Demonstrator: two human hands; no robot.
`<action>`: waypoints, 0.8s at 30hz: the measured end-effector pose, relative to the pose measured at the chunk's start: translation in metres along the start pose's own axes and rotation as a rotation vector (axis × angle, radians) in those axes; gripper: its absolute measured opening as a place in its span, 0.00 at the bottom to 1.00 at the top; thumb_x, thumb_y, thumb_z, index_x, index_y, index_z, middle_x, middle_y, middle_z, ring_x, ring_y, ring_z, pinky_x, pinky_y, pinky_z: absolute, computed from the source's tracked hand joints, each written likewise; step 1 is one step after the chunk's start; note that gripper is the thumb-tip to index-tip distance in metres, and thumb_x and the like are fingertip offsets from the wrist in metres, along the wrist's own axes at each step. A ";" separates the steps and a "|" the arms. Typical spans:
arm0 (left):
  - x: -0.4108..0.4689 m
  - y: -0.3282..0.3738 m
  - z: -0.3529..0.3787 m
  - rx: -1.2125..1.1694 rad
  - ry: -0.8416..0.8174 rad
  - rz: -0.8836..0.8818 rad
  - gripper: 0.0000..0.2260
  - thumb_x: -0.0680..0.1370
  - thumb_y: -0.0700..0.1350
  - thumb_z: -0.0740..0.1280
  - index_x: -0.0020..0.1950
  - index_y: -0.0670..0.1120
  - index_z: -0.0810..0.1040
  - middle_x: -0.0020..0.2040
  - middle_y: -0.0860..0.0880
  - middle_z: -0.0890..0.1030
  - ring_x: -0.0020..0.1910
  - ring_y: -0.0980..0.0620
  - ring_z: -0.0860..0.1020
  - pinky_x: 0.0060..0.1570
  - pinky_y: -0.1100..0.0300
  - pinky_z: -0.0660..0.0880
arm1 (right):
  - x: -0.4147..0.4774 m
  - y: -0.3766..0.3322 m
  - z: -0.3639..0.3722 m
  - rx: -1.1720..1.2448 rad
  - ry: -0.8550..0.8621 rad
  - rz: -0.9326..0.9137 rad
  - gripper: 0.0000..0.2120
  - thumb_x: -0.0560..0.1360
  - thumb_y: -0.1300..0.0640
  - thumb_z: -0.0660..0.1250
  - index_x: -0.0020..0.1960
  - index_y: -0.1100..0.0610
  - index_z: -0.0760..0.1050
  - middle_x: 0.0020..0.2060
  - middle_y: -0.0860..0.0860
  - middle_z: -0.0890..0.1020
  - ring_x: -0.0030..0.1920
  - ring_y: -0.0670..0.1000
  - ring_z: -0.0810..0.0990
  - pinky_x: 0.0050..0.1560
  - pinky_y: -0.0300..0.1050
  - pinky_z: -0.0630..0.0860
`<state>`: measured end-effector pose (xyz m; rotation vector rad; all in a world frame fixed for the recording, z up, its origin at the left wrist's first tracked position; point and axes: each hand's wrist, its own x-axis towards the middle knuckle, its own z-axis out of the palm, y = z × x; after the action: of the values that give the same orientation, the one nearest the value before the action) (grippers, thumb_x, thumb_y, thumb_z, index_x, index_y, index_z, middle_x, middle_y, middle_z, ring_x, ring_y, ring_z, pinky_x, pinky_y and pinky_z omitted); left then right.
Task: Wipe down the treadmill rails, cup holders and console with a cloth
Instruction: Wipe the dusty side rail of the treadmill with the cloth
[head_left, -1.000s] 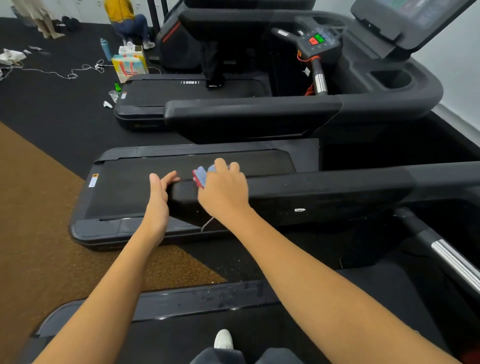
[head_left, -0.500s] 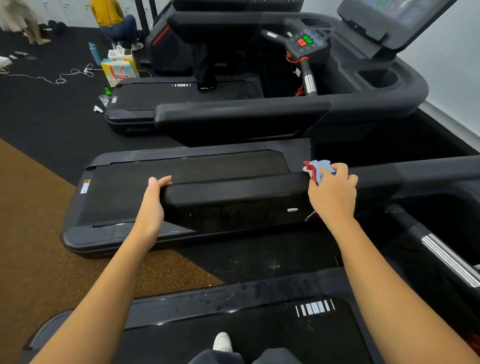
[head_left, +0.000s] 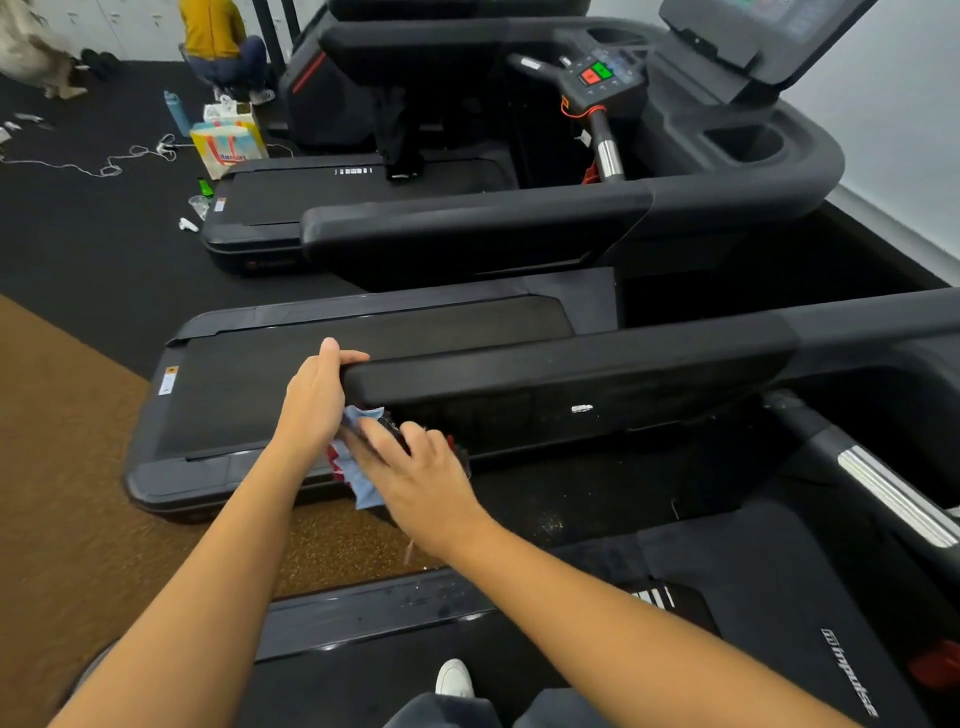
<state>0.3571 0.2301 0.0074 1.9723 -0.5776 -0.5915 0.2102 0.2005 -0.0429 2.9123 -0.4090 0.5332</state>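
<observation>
Head camera view, looking down past two bare forearms at a row of black treadmills. The landmark is the near treadmill's padded side rail (head_left: 571, 371), a long dark bar running across the middle of the scene.

Beyond the rail lies that treadmill's belt deck (head_left: 363, 358), and further beyond stands a second treadmill with its own rail (head_left: 467, 223), a cup holder (head_left: 743, 143) and a console (head_left: 605, 73) showing a red and a green button. Far beyond the rail, on the dark floor, sit a striped bag (head_left: 228, 145), a blue bottle (head_left: 176, 111) and a loose white cable (head_left: 104, 163); a crouching person in a yellow top (head_left: 218, 36) is near them. Below the rail, brown carpet (head_left: 62, 467) meets the black floor, and a white shoe (head_left: 454, 678) shows at the bottom edge.

The left hand (head_left: 317, 400) wraps the rail's free end, thumb on top and fingers curled around it. Just beneath that end, the right hand (head_left: 415, 473) presses a blue and red cloth (head_left: 358, 478) against the underside of the rail, its fingers (head_left: 379, 441) spread fairly flat over the cloth rather than clenched. The cloth hangs partly below the hand.
</observation>
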 end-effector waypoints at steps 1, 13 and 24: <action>0.000 0.001 -0.001 -0.002 -0.008 -0.011 0.24 0.80 0.57 0.43 0.47 0.57 0.79 0.56 0.46 0.77 0.56 0.48 0.73 0.61 0.50 0.68 | -0.002 0.007 0.004 -0.031 0.020 0.026 0.27 0.73 0.57 0.52 0.73 0.50 0.61 0.63 0.51 0.62 0.49 0.52 0.65 0.44 0.43 0.67; 0.007 0.026 -0.006 0.116 -0.034 -0.009 0.23 0.82 0.53 0.45 0.53 0.49 0.79 0.61 0.46 0.77 0.61 0.47 0.71 0.57 0.54 0.62 | -0.048 0.036 -0.011 0.394 0.278 0.556 0.41 0.66 0.62 0.74 0.73 0.55 0.57 0.64 0.55 0.61 0.56 0.51 0.63 0.49 0.49 0.79; -0.010 0.081 0.115 0.422 -0.291 0.562 0.13 0.80 0.47 0.57 0.59 0.46 0.77 0.57 0.49 0.77 0.58 0.53 0.73 0.56 0.62 0.65 | -0.080 0.088 0.004 0.110 0.195 0.667 0.47 0.61 0.56 0.78 0.73 0.46 0.57 0.62 0.56 0.63 0.55 0.54 0.65 0.47 0.49 0.76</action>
<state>0.2658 0.1250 0.0330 1.9796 -1.4770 -0.4207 0.1133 0.1353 -0.0669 2.7298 -1.3693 0.9333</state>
